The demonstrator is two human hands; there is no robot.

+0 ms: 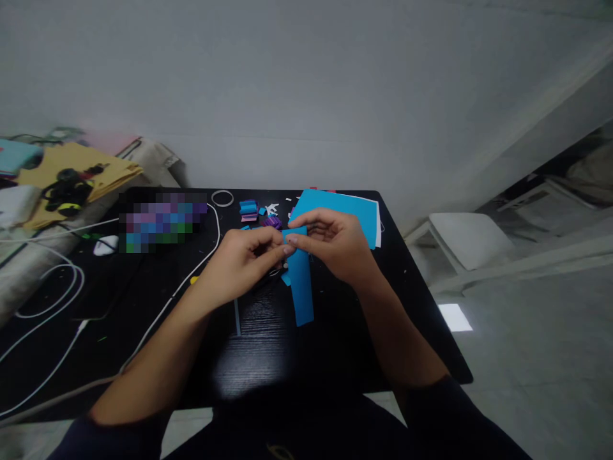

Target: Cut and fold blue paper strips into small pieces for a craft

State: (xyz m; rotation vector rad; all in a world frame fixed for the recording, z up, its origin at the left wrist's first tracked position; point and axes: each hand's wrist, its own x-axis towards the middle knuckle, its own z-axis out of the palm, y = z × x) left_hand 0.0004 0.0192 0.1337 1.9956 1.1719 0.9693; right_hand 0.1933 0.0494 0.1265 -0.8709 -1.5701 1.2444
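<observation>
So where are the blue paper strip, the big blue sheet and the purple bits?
blue paper strip (301, 291): head view, middle of its free lower part.
big blue sheet (352, 207): head view, bare area near its far edge.
purple bits (272, 222): head view, top of the little pile.

Black table (268, 348). Blue sheets (357, 207) and folded paper pieces (249, 209) lie near its far edge. A white cable (213, 246) crosses its left half.

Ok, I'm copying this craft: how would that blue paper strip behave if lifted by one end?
Probably light and bendy: the blue strip looks thin, and the left hand and right hand pinch just its top end. Being flat, it likely slides rather than rolls.
</observation>
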